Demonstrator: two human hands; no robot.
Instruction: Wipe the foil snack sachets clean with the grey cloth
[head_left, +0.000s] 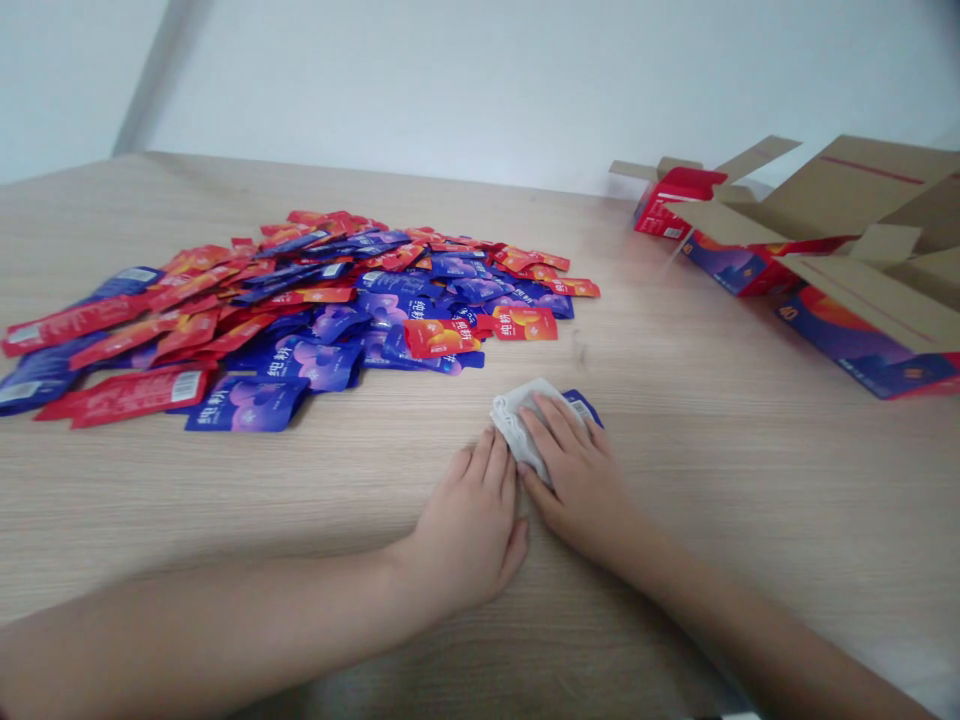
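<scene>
A folded white cloth (523, 408) with a ruffled left edge lies on the table in front of me, partly over a blue packet (582, 406). Only the packet's upper right corner, with a pale label, shows beyond my fingers. My right hand (574, 475) covers the cloth, its fingers bent over it and pressing it down. Against the cloth's lower left edge rest the fingertips of my left hand (472, 520), fingers stretched out side by side and thumb apart. What lies beneath those fingertips is hidden.
A wide heap of red packets (127, 395) and blue packets (247, 404) spreads across the left and middle of the wooden table (300, 490). To the right stand open cardboard boxes, a small red one (675, 200) and blue-red ones (862, 340), flaps sticking out. A pale wall (450, 90) rises behind.
</scene>
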